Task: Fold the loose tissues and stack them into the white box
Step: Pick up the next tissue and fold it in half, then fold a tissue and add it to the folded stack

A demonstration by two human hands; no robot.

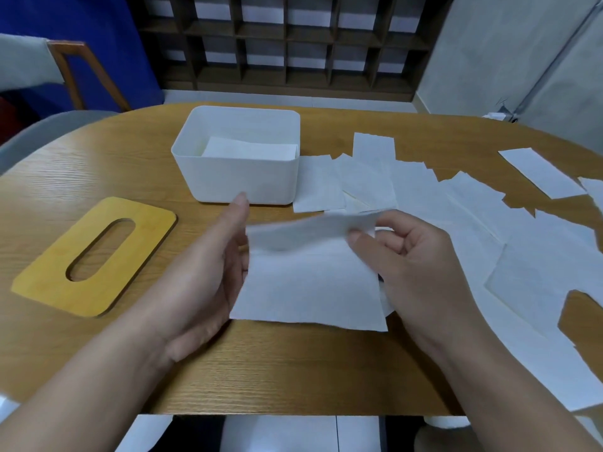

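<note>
Pinching tissue (310, 282) edge, right hand (408, 256) (left hand (208, 272) beside).

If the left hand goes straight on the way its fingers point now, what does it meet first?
Probably the white box: the left hand points its straight fingers at the near wall, fingertips just short of it, though depth is unclear.

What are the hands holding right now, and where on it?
The right hand pinches the far edge of a white tissue sheet, folding it over; the left hand rests straight fingers along its left edge.
</note>
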